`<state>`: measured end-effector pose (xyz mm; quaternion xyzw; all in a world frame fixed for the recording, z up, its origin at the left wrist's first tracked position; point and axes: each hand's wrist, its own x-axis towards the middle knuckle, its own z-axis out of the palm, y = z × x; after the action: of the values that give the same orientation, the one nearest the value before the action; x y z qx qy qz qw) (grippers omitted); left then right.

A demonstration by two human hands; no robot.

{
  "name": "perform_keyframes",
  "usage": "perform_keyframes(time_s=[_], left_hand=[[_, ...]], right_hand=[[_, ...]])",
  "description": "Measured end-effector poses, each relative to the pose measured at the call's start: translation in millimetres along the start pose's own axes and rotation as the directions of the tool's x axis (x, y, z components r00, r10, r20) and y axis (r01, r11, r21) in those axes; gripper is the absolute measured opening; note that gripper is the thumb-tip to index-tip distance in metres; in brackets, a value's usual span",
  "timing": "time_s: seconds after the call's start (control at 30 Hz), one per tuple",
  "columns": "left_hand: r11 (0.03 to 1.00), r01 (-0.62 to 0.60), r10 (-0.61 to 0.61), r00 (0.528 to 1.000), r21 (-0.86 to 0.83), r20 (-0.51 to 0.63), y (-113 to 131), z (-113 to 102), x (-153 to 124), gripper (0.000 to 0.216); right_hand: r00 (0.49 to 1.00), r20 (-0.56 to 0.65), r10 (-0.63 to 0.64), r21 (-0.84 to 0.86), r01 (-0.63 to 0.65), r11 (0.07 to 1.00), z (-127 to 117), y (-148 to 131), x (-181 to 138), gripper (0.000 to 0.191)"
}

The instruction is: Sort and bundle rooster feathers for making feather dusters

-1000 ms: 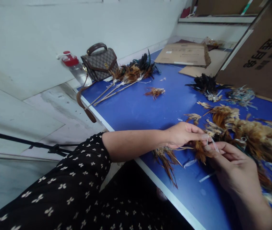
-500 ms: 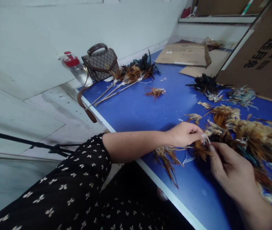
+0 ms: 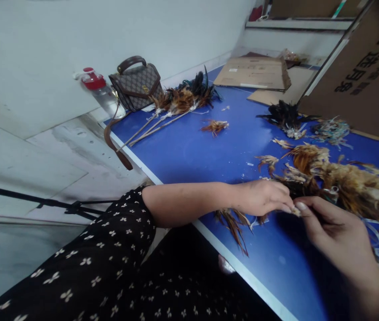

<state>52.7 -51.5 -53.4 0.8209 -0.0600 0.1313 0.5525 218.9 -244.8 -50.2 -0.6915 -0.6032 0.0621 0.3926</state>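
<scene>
My left hand (image 3: 269, 198) is closed, palm down, over a small feather bunch. Its pale quill end (image 3: 296, 211) pokes out between my fingertips, while most of the feathers are hidden under the hand. Thumb and forefinger of my right hand (image 3: 341, 234) pinch that same end from the other side. Below my left wrist, loose brown feathers (image 3: 232, 225) lie on the blue table (image 3: 189, 156). A large heap of tan and brown feathers (image 3: 359, 185) spreads beyond my right hand, with small feather tufts (image 3: 267, 161) at its near left.
Feather dusters on sticks (image 3: 179, 104) lie by a patterned handbag (image 3: 137, 87) and a red-capped bottle (image 3: 99, 91). Black feathers (image 3: 286, 118) and a tangle of pale strips (image 3: 331, 130) sit before a cardboard box (image 3: 359, 84). Flat cardboard (image 3: 252, 73) lies behind.
My left hand has turned over and shifted slightly right, now covering the feathers that hung below it. The fingertips of both hands have met at the quill end. The view has shifted slightly.
</scene>
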Motion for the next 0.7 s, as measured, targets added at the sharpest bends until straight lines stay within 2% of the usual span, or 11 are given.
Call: perform_keyframes(time_s=[0.07, 0.13, 0.3, 0.4, 0.5, 0.6, 0.7], left_hand=[[0.997, 0.032, -0.041, 0.991, -0.069, -0.131, -1, 2, -2, 0.012], [0.989, 0.08, -0.11, 0.961, -0.125, -0.253, -5, 8, -3, 0.012], [0.949, 0.096, -0.229, 0.864, -0.301, -0.448, -19, 28, -1, 0.028], [0.918, 0.118, -0.302, 0.827, -0.379, -0.473, -22, 32, 1, 0.03], [0.9, 0.106, -0.323, 0.813, -0.423, -0.484, -20, 30, 2, 0.032], [0.867, 0.044, -0.298, 0.844, -0.497, -0.446, -16, 24, 3, 0.037], [0.801, 0.017, -0.28, 0.894, -0.599, -0.349, -12, 18, 4, 0.046]], right_hand=[[0.994, -0.039, 0.1, 0.079, -0.097, 0.992, 5, -2, -1, 0.033], [0.989, -0.076, 0.124, 0.08, -0.118, 0.99, 12, -6, -2, 0.037], [0.986, -0.166, 0.007, -0.059, -0.017, 0.998, 33, -13, -1, 0.03], [0.986, -0.155, -0.063, -0.108, 0.046, 0.993, 38, -14, 1, 0.029], [0.975, -0.152, -0.163, -0.141, 0.142, 0.98, 38, -17, 0, 0.024], [0.964, -0.197, -0.178, -0.152, 0.149, 0.977, 37, -20, -3, 0.021], [0.961, -0.271, -0.06, -0.152, 0.019, 0.988, 39, -19, -9, 0.025]])
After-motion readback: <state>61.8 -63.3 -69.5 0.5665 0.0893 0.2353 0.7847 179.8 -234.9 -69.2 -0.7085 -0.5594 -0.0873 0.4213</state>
